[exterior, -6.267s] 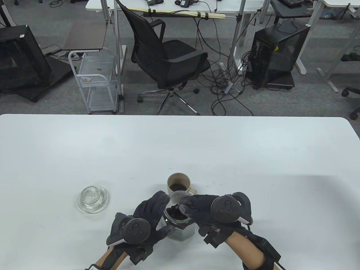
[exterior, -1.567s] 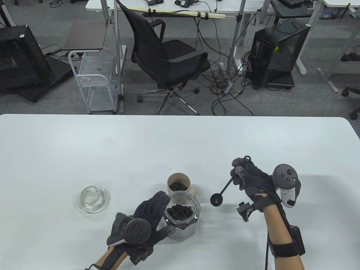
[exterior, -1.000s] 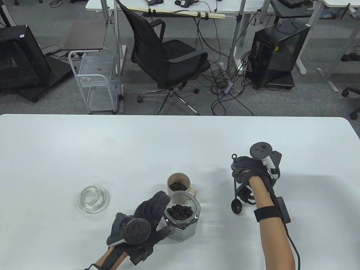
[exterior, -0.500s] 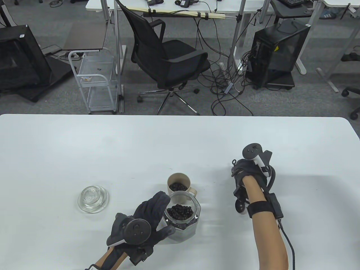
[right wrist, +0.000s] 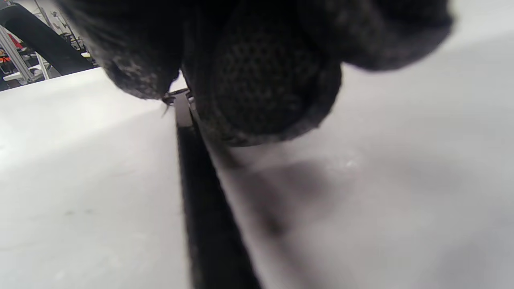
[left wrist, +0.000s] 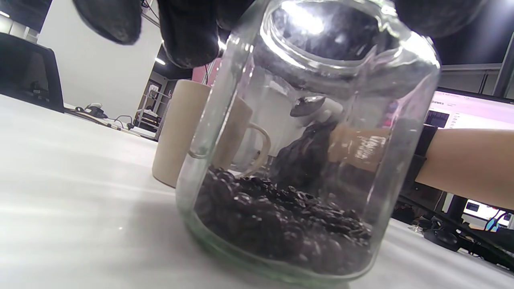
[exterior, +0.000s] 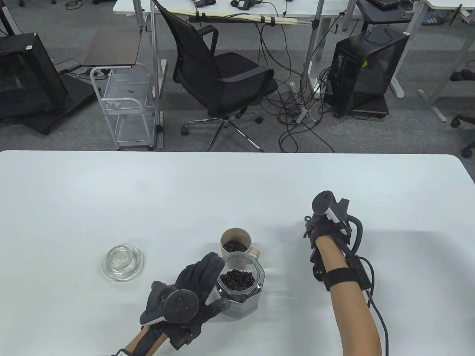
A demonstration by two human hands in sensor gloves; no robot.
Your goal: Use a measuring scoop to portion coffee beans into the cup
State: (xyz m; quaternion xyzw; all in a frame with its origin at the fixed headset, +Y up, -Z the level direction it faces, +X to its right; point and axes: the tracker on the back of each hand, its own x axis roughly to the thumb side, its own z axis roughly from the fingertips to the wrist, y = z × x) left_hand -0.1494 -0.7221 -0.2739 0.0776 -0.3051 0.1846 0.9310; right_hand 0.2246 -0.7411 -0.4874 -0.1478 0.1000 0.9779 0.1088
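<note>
**What you can't really make out here**

The scoop [exterior: 316,270] is mostly tucked under the right hand [exterior: 322,227] and forearm — only bits poke out. Right wrist view is a blur — its handle [right wrist: 209,216] runs off the bottom edge.

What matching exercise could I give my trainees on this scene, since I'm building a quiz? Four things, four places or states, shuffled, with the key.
Things:
1. glass jar
2. cup
3. glass lid
4. measuring scoop

Places or states:
A. lies alone on the table, far to the left hand's side
B. held in the right hand, low at the table
C. open, part full of beans, gripped by the left hand
D. tan, beans inside, just behind the jar

Pairs: 1-C, 2-D, 3-A, 4-B
</note>
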